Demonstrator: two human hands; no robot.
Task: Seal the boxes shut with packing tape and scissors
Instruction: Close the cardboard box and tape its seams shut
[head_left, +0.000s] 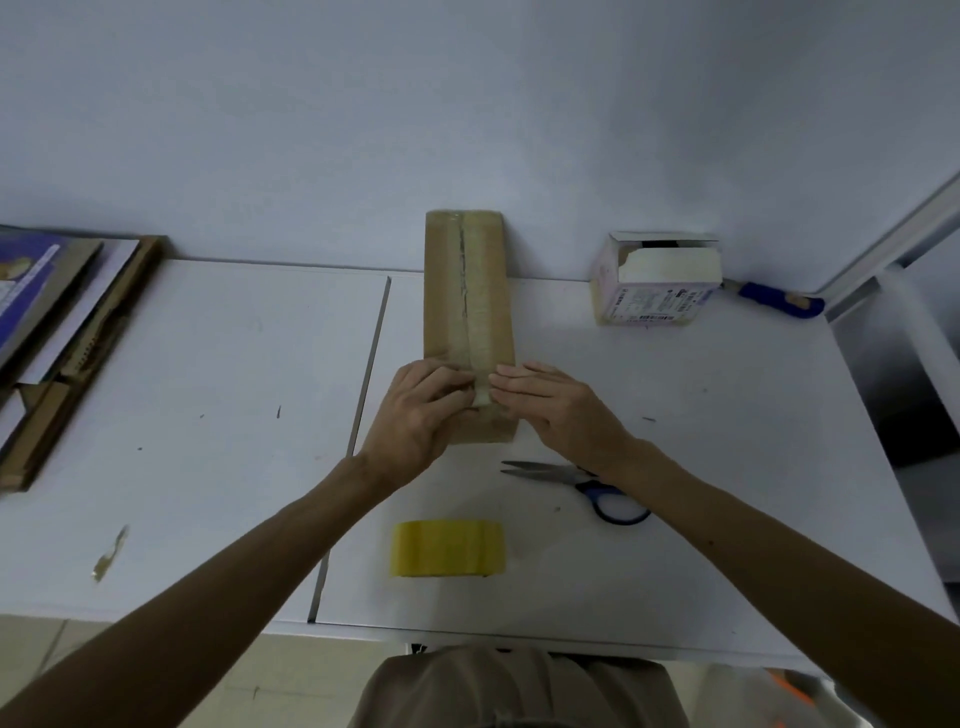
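Note:
A long brown cardboard box lies on the white table, running away from me to the wall. A strip of clear yellowish tape runs along its middle seam. My left hand rests on the box's near end with its fingers bent down onto the tape. My right hand lies beside it, straight fingers pressing the tape from the right. A yellow tape roll stands near the table's front edge. Blue-handled scissors lie shut under my right wrist.
A small white box with an open top stands at the back right, with a blue-handled tool beside it. Flattened cardboard and booklets are stacked at the left edge. A scrap of tape lies front left.

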